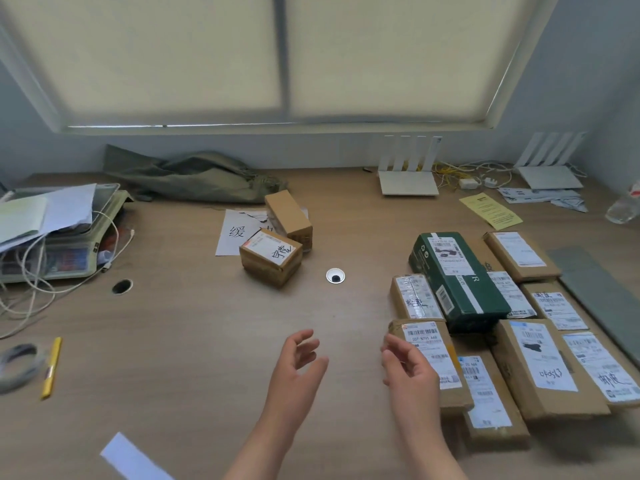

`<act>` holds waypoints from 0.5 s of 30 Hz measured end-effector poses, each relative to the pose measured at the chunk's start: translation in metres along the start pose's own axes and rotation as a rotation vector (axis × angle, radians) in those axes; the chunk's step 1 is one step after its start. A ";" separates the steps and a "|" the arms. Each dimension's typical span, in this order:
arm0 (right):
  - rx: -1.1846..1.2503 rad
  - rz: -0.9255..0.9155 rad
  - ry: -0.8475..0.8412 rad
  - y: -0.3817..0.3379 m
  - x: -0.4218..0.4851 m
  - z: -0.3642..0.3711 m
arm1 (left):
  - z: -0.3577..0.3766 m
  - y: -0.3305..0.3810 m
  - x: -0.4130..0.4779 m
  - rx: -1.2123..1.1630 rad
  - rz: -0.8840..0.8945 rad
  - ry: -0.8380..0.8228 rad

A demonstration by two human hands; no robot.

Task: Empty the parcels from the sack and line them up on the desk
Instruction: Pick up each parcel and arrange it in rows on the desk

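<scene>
The sack (194,178) lies crumpled, its inside hidden. A plain box (289,216) and a labelled box (272,256) cover part of the printed sheet (235,233). The green box (457,282) hides part of a flat parcel (510,292). The right hand (410,367) covers the nearest parcel (429,341) at its left edge. The frame's right edge cuts off a bottle (625,206). The tape roll (19,367) is blurred.

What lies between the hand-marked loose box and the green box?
Head view: only a round cable grommet set in the desk lies between the loose box and the green box; the rest is bare wood.
</scene>
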State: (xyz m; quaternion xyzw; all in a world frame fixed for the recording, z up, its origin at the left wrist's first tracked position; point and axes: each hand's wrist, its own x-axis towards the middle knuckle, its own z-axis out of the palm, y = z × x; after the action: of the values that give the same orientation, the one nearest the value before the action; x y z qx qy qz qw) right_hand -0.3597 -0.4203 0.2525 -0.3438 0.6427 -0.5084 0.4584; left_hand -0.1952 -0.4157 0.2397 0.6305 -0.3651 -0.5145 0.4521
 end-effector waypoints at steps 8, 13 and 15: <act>0.047 0.041 -0.083 0.000 -0.004 0.035 | -0.031 0.006 0.010 -0.022 -0.010 0.079; 0.054 0.084 -0.184 -0.005 0.010 0.062 | -0.044 0.013 0.020 -0.015 -0.008 0.133; 0.056 0.099 -0.189 -0.006 0.013 0.076 | -0.052 0.017 0.027 -0.009 -0.010 0.133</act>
State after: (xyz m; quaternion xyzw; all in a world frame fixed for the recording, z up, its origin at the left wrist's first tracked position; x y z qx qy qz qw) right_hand -0.2927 -0.4598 0.2505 -0.3452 0.5984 -0.4681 0.5510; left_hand -0.1384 -0.4361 0.2499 0.6633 -0.3287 -0.4754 0.4755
